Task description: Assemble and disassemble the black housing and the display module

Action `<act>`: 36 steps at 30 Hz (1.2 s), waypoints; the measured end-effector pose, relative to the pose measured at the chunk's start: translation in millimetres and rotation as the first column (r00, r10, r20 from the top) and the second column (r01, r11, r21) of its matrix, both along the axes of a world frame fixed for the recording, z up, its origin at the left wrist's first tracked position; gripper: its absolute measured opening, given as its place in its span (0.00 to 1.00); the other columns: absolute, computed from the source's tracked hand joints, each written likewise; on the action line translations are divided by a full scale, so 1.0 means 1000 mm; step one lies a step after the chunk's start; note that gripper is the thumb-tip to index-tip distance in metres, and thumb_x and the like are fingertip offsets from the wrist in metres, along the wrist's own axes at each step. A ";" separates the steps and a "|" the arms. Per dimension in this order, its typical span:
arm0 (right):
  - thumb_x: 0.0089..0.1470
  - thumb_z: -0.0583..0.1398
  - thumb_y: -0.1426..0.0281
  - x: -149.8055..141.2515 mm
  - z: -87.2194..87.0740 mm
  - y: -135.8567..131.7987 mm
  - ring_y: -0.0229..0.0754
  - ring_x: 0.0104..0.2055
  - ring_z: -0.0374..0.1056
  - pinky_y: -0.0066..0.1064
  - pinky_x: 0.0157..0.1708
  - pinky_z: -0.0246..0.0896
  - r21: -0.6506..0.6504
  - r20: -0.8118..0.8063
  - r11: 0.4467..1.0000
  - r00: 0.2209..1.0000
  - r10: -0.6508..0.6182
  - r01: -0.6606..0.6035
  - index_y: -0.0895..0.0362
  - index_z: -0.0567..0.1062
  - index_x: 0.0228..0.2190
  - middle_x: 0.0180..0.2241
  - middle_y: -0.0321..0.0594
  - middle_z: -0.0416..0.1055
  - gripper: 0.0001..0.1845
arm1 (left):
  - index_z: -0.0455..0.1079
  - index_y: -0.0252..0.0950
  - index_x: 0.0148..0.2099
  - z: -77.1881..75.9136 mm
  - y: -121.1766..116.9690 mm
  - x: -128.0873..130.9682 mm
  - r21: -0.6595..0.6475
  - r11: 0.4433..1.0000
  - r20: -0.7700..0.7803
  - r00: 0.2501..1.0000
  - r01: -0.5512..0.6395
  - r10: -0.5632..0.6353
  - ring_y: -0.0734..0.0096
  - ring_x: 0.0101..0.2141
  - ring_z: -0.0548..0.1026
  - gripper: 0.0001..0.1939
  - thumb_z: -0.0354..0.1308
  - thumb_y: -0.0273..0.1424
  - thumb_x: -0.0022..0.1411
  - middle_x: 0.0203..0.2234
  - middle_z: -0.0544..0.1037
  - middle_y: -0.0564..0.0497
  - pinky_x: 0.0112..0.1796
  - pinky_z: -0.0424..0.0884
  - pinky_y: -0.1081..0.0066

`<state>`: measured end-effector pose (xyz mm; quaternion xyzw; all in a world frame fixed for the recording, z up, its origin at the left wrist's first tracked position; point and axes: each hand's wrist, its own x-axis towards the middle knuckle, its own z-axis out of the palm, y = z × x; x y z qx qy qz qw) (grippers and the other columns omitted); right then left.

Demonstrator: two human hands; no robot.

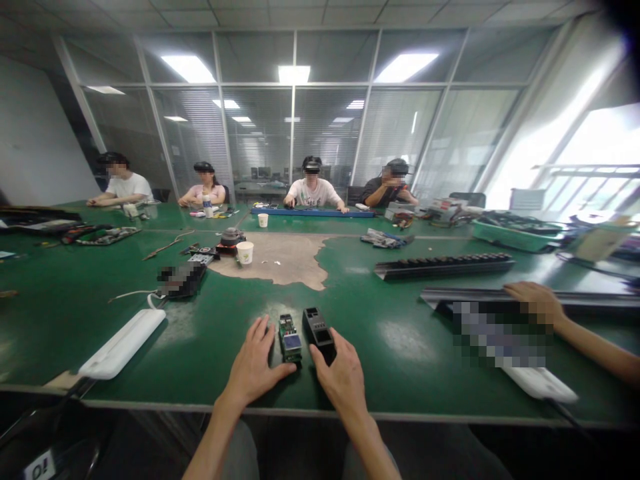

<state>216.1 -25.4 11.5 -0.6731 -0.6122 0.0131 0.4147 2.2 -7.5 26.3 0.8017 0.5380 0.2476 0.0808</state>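
Observation:
Near the table's front edge lies a narrow green circuit board [290,339] with a small bluish screen, parts facing up. My left hand [255,367] rests on its left, fingers spread; the thumb reaches the board's near end, and I cannot tell if it touches. Just to the right is a black plastic casing [319,328] with rectangular openings in its top. My right hand [343,370] grips the casing's near end, thumb on the left side and fingers along the right. Board and casing lie side by side with a small gap.
A white power strip [125,343] lies left, another [543,383] right. A neighbour's hand [537,303] rests on a long black metal channel [595,301]; a second channel [445,265] lies beyond. A paper cup [245,253] stands mid-table. Several people sit opposite.

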 end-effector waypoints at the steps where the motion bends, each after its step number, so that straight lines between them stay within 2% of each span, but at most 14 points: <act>1: 0.55 0.57 0.56 0.000 0.001 -0.001 0.51 0.53 0.66 0.41 0.54 0.60 -0.002 0.000 1.000 1.000 0.006 -0.006 0.65 0.69 0.52 0.49 0.55 0.71 0.31 | 0.60 0.31 0.63 0.000 0.000 0.000 -0.001 1.000 0.000 1.000 0.006 -0.006 0.48 0.66 0.47 0.48 0.56 0.61 0.52 0.66 0.52 0.37 0.61 0.54 0.52; 5: 0.55 0.57 0.57 -0.004 0.015 -0.003 0.50 0.48 0.69 0.40 0.51 0.61 0.001 -0.035 1.000 0.999 0.030 -0.030 0.62 0.72 0.49 0.45 0.51 0.74 0.26 | 0.62 0.34 0.62 0.003 -0.002 -0.001 -0.003 0.999 0.010 0.999 0.036 -0.036 0.48 0.66 0.46 0.44 0.59 0.58 0.52 0.67 0.51 0.40 0.61 0.55 0.51; 10: 0.55 0.57 0.55 -0.022 0.044 -0.008 0.48 0.48 0.70 0.38 0.50 0.61 0.012 -0.152 0.999 0.987 0.050 -0.049 0.58 0.72 0.49 0.45 0.47 0.74 0.25 | 0.65 0.40 0.59 0.005 -0.003 -0.001 0.001 0.998 0.029 0.998 0.059 -0.059 0.48 0.66 0.46 0.37 0.62 0.54 0.53 0.67 0.52 0.43 0.60 0.56 0.49; 14: 0.54 0.58 0.56 -0.042 0.057 -0.011 0.48 0.47 0.70 0.37 0.49 0.61 0.031 -0.124 0.996 0.989 0.082 -0.079 0.57 0.73 0.48 0.44 0.46 0.74 0.24 | 0.65 0.41 0.59 0.004 -0.004 -0.001 0.013 0.999 0.044 0.998 0.051 -0.051 0.48 0.66 0.47 0.36 0.63 0.52 0.53 0.66 0.53 0.43 0.60 0.56 0.48; 20: 0.55 0.59 0.58 -0.063 0.060 -0.013 0.48 0.45 0.70 0.36 0.46 0.61 0.005 -0.031 0.998 0.998 0.063 -0.063 0.57 0.73 0.46 0.42 0.46 0.75 0.21 | 0.65 0.39 0.58 -0.004 -0.001 -0.002 0.048 0.998 0.084 0.995 0.043 -0.047 0.49 0.66 0.48 0.34 0.65 0.46 0.51 0.66 0.54 0.42 0.60 0.57 0.48; 27: 0.54 0.59 0.60 -0.069 0.054 -0.015 0.46 0.44 0.70 0.35 0.45 0.60 0.008 0.069 0.998 0.996 0.060 -0.061 0.57 0.72 0.47 0.40 0.44 0.75 0.20 | 0.46 0.27 0.68 -0.015 0.004 -0.003 0.086 0.996 0.097 0.995 0.023 -0.031 0.48 0.66 0.48 0.50 0.63 0.40 0.50 0.66 0.52 0.34 0.61 0.55 0.49; 32: 0.55 0.58 0.60 -0.067 0.046 -0.019 0.48 0.46 0.69 0.36 0.47 0.59 0.003 0.067 0.999 0.996 0.052 -0.052 0.58 0.70 0.49 0.42 0.46 0.74 0.23 | 0.37 0.29 0.70 -0.017 0.004 -0.002 0.121 0.992 0.078 0.996 0.034 -0.043 0.50 0.66 0.46 0.50 0.59 0.38 0.53 0.67 0.49 0.35 0.62 0.54 0.49; 36: 0.55 0.58 0.60 -0.067 0.051 -0.020 0.47 0.44 0.70 0.36 0.46 0.58 -0.007 0.060 0.998 0.997 0.056 -0.055 0.57 0.71 0.48 0.41 0.45 0.75 0.21 | 0.35 0.28 0.70 -0.019 0.003 -0.002 0.115 0.993 0.056 0.998 0.033 -0.040 0.50 0.66 0.45 0.50 0.58 0.39 0.54 0.67 0.48 0.35 0.62 0.53 0.49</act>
